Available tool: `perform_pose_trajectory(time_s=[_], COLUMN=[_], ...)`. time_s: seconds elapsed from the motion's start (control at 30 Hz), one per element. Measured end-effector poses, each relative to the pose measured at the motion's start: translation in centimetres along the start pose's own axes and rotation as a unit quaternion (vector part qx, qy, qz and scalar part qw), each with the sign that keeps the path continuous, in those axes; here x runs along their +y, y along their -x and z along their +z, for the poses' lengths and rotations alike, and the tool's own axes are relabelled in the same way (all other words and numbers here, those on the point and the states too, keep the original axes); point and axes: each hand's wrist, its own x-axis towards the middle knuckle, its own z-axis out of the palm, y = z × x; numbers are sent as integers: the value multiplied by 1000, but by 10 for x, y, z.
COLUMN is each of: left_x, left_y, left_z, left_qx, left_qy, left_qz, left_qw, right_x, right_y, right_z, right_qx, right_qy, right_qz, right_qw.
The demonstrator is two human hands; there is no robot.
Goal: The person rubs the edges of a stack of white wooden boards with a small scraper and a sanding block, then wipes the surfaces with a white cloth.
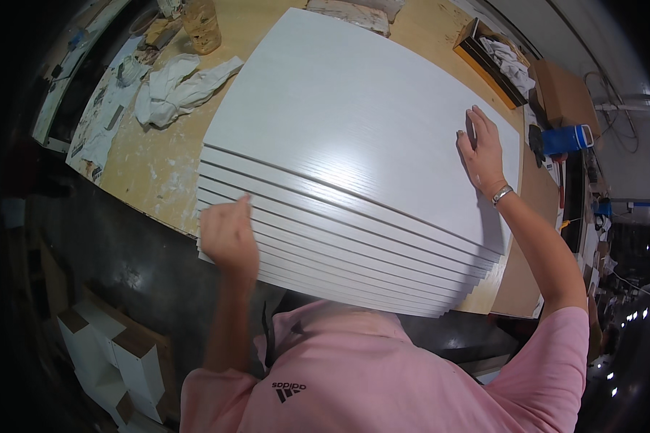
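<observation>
A stack of several white panels (339, 108) lies on the workbench, their near edges fanned out in narrow steps toward me. My right hand (482, 148) rests on the top panel near its right edge, fingers stretched out, with a bracelet at the wrist. Over the stepped edges at the left end of the stack is my left hand (230, 234). Its fingers are curled in and one fingertip points up the steps. Whatever those fingers hold, if anything, is hidden.
Left of the stack on the wooden workbench (155, 177) lie a crumpled white cloth (177, 90) and a stained jar (202, 27). A box of rags (495, 61), a cardboard box (565, 94) and a blue container (565, 139) are at the right. White cabinet parts (115, 353) stand on the floor.
</observation>
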Motion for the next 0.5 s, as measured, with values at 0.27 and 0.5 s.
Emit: perform_pose_trajectory(time_s=[0.27, 0.5], left_x=[30, 89], left_y=[17, 47], left_z=[12, 20], left_qx=[-22, -103], left_qy=[-17, 71], left_qz=[25, 74], left_qw=[999, 989], right_x=[1, -2], right_y=[1, -2], right_z=[2, 2], right_qx=[3, 11], right_qy=[-14, -18], right_qz=[6, -7], right_qw=[1000, 1000])
